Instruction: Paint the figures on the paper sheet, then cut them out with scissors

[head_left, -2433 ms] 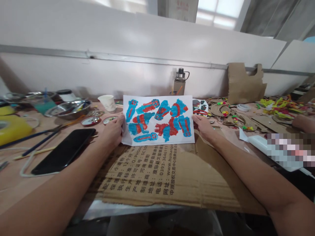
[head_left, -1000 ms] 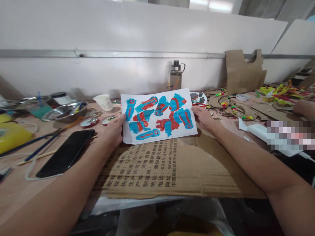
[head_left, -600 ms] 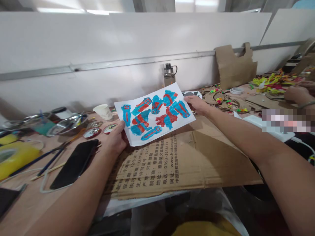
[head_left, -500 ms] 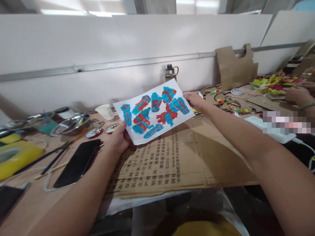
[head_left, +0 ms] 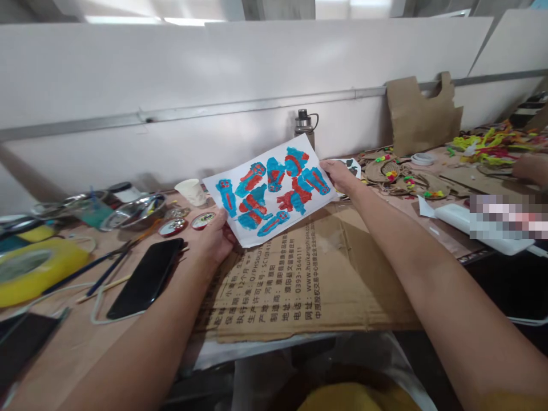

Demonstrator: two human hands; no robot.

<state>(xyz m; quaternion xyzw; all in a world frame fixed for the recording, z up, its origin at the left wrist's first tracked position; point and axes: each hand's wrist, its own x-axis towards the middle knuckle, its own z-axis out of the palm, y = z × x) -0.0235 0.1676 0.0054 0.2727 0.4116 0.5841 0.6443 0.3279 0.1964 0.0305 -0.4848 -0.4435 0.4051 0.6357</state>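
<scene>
A white paper sheet (head_left: pixel 270 190) painted with several blue and red shapes is held up, tilted, above a printed cardboard sheet (head_left: pixel 355 274). My left hand (head_left: pixel 216 238) grips its lower left corner, thumb on the front and fingers behind. At the right edge my right hand (head_left: pixel 339 174) pinches the paper. The cardboard lies flat on the table beneath both forearms. A black phone (head_left: pixel 146 278) rests beside my left forearm.
On the left are yellow tape (head_left: pixel 60 268), metal bowls (head_left: pixel 143 214) and a paper cup (head_left: pixel 190 192). Behind the paper stands a bottle (head_left: pixel 305 123). Cut cardboard (head_left: pixel 419 117) leans on the wall. At the right are a white power strip (head_left: pixel 483 228) and another person's hand (head_left: pixel 531 167).
The view has shifted slightly, so most things appear further right. Both hands still hold the painted paper at about the same tilt. The other person's hand shows less at the right edge.
</scene>
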